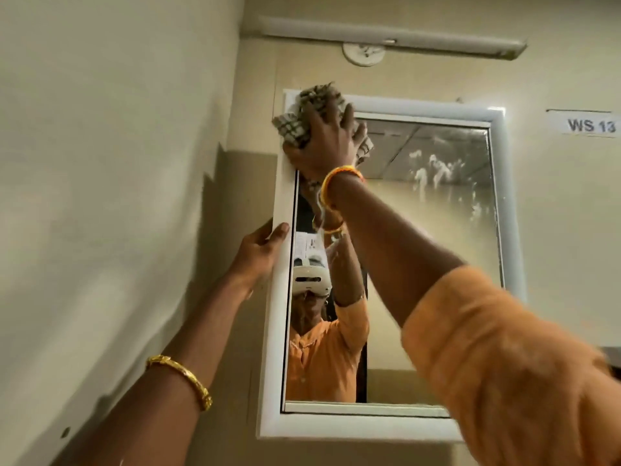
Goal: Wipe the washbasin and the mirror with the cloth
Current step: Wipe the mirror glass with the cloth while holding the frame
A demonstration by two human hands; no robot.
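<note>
head: right fingers point(347, 117) clutch one checked cloth point(290, 126); left fingers point(280, 229) grip one mirror point(420, 264).

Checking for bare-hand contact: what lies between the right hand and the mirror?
The checked cloth, bunched under the right hand against the mirror, top-left corner; head view.

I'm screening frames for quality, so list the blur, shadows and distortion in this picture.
Head view: warm, dim light; the right sleeve near the lens is blurred, the right hand and cloth slightly soft. Head view: a hard shadow lies on the wall left of the mirror; the wide angle bows the mirror's frame; white streaks cloud its glass.
</note>
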